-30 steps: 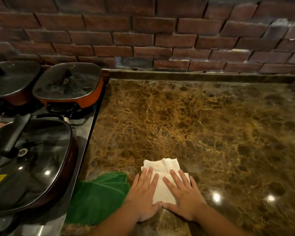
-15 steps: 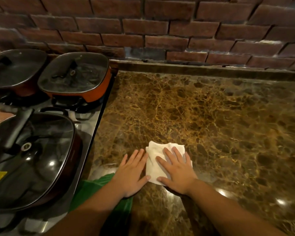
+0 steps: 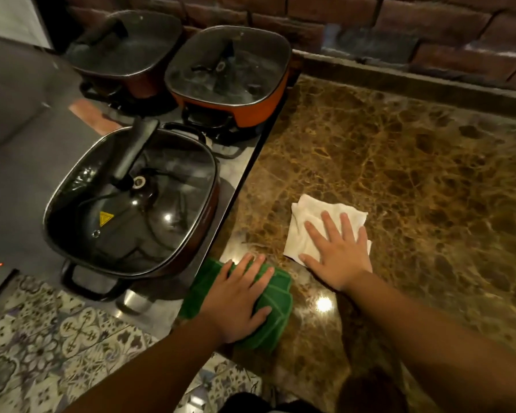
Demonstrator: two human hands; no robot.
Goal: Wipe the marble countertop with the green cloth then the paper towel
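Observation:
The brown marble countertop (image 3: 414, 162) fills the right side of the view. A white paper towel (image 3: 307, 222) lies flat on it near the left edge, and my right hand (image 3: 337, 251) presses down on it with fingers spread. The green cloth (image 3: 276, 305) sits bunched at the counter's front left corner, beside the stove. My left hand (image 3: 239, 296) rests palm-down on top of the cloth, covering much of it.
Left of the counter is a stove with three lidded square pans: a large dark one (image 3: 131, 204) in front, an orange one (image 3: 230, 73) and another dark one (image 3: 122, 49) behind. A brick wall (image 3: 399, 22) backs the counter. Patterned floor tiles (image 3: 57, 338) show below.
My left hand left the paper towel and moved back onto the green cloth. My right hand stays on the towel. The view has tilted down and to the left.

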